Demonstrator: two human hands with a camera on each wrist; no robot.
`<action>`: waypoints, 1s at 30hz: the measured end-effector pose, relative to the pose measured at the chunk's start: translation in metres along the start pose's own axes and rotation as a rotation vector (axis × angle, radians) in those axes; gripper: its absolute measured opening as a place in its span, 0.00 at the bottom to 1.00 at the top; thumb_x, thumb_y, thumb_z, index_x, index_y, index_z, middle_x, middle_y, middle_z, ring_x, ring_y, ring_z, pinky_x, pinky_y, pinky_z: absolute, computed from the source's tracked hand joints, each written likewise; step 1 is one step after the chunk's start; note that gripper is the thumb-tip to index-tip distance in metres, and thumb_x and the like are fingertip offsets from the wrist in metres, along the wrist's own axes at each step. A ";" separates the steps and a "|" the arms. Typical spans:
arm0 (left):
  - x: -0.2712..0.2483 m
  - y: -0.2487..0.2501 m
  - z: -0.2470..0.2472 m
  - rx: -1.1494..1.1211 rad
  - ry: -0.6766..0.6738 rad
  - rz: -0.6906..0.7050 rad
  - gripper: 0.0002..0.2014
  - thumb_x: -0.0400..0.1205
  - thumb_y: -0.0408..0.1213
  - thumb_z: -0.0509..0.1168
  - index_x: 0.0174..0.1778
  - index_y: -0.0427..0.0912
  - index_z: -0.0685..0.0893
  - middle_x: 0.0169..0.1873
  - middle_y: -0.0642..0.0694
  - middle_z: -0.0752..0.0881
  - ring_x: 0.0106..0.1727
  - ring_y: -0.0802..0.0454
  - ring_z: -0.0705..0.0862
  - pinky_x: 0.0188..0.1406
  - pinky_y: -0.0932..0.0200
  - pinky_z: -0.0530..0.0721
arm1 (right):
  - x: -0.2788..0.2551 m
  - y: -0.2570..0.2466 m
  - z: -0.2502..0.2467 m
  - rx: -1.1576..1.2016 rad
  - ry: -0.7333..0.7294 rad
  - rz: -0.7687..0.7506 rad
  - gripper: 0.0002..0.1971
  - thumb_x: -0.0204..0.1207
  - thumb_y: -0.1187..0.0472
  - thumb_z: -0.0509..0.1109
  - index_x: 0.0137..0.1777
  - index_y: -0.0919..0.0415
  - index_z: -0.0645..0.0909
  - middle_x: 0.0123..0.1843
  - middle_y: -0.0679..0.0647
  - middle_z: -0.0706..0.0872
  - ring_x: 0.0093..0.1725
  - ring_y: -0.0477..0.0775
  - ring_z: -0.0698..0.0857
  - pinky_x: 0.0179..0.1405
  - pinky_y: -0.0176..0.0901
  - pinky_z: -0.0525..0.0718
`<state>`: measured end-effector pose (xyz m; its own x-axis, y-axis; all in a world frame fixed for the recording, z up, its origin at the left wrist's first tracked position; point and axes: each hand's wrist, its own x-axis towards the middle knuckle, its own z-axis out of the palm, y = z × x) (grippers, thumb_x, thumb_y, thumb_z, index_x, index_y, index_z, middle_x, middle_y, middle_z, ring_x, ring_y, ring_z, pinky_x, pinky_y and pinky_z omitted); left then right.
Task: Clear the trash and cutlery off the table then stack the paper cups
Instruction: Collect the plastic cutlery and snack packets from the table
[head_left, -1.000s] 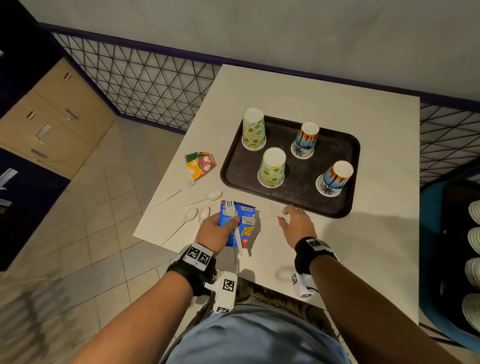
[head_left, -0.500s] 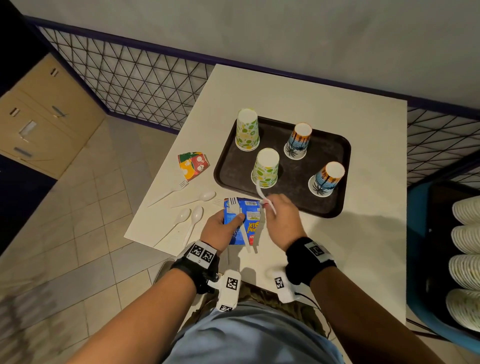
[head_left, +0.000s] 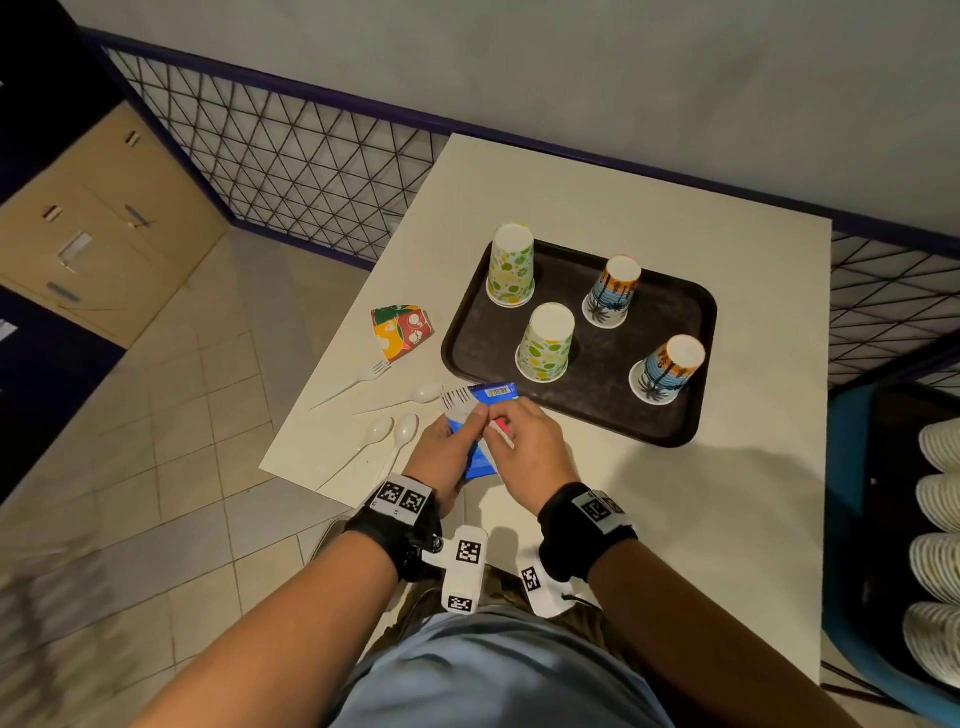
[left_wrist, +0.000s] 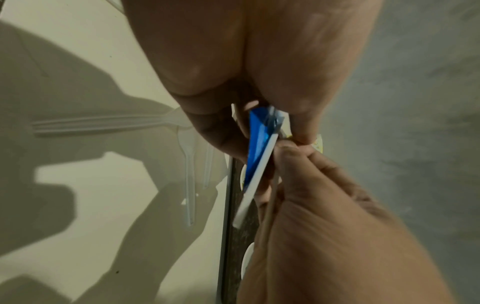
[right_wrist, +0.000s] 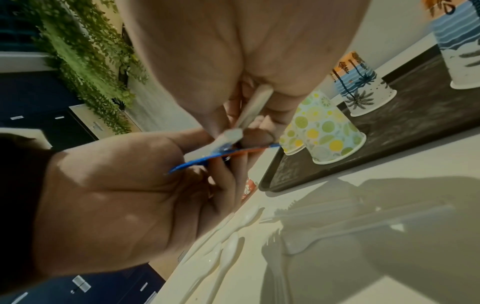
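Observation:
My left hand (head_left: 457, 436) grips a flat blue packet (head_left: 493, 391) with a white plastic fork (head_left: 457, 401) pinned on it by the thumb. My right hand (head_left: 514, 431) pinches the handle of a second fork (right_wrist: 254, 107) and lays it against the packet (left_wrist: 257, 144). Both hands meet above the table's near edge, just in front of the dark tray (head_left: 483, 338). Two green-dotted cups (head_left: 511, 265) (head_left: 546, 343) and two orange-and-blue cups (head_left: 612, 291) (head_left: 667, 369) stand upside down and apart on the tray.
Left of my hands a fork (head_left: 353, 384) and three white spoons (head_left: 410, 397) (head_left: 374, 434) (head_left: 402, 431) lie on the white table (head_left: 623, 197). A crumpled colourful wrapper (head_left: 401, 330) sits beside the tray. A blue bin (head_left: 852, 467) with stacked white plates stands at the right.
My right hand lifted a fork from beside the tray's front edge and brought it left to the packet. The left hand raised the packet slightly; both hands now touch.

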<state>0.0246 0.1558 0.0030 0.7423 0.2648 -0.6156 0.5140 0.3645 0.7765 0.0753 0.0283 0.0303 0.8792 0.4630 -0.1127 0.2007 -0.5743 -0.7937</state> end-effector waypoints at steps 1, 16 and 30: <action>0.002 -0.002 -0.002 0.012 0.009 0.007 0.33 0.72 0.71 0.75 0.58 0.45 0.93 0.44 0.34 0.90 0.46 0.39 0.85 0.53 0.42 0.83 | -0.001 0.001 0.002 -0.007 -0.002 -0.017 0.10 0.84 0.64 0.69 0.62 0.57 0.86 0.60 0.52 0.83 0.54 0.46 0.82 0.58 0.36 0.83; 0.009 0.003 -0.024 0.026 0.220 -0.002 0.10 0.89 0.45 0.71 0.55 0.43 0.91 0.46 0.41 0.98 0.48 0.40 0.97 0.62 0.39 0.93 | 0.000 0.005 0.011 0.173 0.093 0.000 0.04 0.82 0.61 0.72 0.52 0.52 0.86 0.45 0.50 0.89 0.43 0.45 0.88 0.46 0.34 0.87; -0.008 0.000 -0.075 0.071 0.367 0.014 0.05 0.90 0.41 0.70 0.53 0.45 0.87 0.44 0.42 0.96 0.43 0.46 0.96 0.46 0.52 0.94 | 0.045 0.073 0.036 -0.730 -0.271 -0.017 0.21 0.84 0.61 0.66 0.76 0.54 0.75 0.73 0.59 0.73 0.72 0.63 0.75 0.75 0.51 0.74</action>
<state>-0.0134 0.2204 -0.0017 0.5529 0.5764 -0.6017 0.5428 0.2987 0.7850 0.1136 0.0318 -0.0545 0.7563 0.5702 -0.3207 0.5291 -0.8215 -0.2128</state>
